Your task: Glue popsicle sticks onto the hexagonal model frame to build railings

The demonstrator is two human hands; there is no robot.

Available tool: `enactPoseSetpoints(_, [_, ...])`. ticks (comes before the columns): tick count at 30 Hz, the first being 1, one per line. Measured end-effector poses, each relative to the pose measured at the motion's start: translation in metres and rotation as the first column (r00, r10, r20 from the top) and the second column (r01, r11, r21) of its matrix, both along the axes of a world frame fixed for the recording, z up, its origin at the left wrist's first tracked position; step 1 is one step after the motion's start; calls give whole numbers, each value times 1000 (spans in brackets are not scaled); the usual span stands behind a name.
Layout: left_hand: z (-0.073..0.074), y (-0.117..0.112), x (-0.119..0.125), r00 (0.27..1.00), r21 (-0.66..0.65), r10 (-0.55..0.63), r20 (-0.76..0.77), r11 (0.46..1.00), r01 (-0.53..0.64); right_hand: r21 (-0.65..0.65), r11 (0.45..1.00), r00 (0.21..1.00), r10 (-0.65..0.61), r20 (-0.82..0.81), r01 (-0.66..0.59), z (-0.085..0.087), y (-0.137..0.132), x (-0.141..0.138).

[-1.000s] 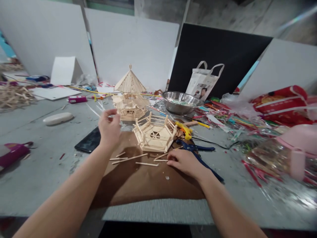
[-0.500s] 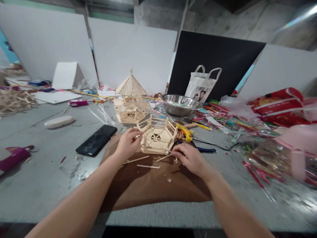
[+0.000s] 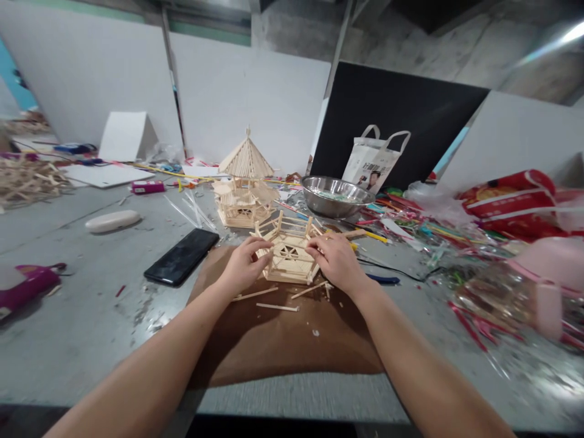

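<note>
A six-sided wooden stick model (image 3: 288, 266) with a low railing sits on brown paper (image 3: 283, 353). My left hand (image 3: 249, 263) is closed at the model's left side, thumb and fingers around its railing. At the right side, my right hand (image 3: 336, 258) has its curled fingers on the railing there. Several loose wooden sticks (image 3: 277, 307) lie on the paper just in front of the model. Behind it stands a taller wooden pavilion (image 3: 246, 182) with a pointed roof. My right hand partly covers a yellow tool beside the model.
Left of the paper lies a black phone (image 3: 181, 257), with a white oval case (image 3: 112, 221) beyond. A steel bowl (image 3: 336, 198) and a white bag (image 3: 371, 164) stand behind. Plastic scraps, a red package (image 3: 506, 204) and a pink-lidded container (image 3: 550, 267) crowd the right.
My right hand has moved up and left, from the loose stick by the model's front right corner to its right railing. My left hand stays at the left side.
</note>
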State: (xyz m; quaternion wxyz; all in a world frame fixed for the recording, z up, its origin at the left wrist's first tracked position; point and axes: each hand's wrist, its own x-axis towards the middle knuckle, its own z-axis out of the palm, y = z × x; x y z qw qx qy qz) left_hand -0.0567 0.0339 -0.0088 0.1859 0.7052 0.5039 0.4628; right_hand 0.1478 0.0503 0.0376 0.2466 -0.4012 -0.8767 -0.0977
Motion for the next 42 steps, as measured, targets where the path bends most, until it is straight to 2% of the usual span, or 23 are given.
enactPoseSetpoints(8, [-2, 3, 1, 1000, -3, 4, 28, 1000, -4, -62, 997, 998, 42, -38, -44, -12, 7, -11])
enactPoseSetpoints(15, [-2, 1, 2, 998, -46, -24, 54, 999, 26, -35, 996, 992, 80, -100, -84, -15, 6, -7])
enactPoseSetpoints(21, [-6, 6, 6, 986, -115, 73, 148, 992, -57, 5, 994, 986, 108, -127, -108, -21, 7, -9])
enactPoseSetpoints(25, [-7, 8, 7, 985, -95, 98, 145, 992, -85, -16, 994, 980, 106, -169, -110, -23, 6, -7])
enactPoseSetpoints(33, [-10, 7, 6, 983, -67, 112, 143, 992, -103, -92, 991, 963, 71, -260, -97, -17, 3, 19])
enactPoseSetpoints(37, [-10, 6, 6, 984, -72, 102, 148, 993, -92, -117, 985, 961, 92, -261, -126, -24, 5, 16])
enactPoseSetpoints(42, [-10, 6, 6, 985, -76, 98, 140, 993, -88, -71, 989, 934, 101, -342, -132, -29, 4, 9])
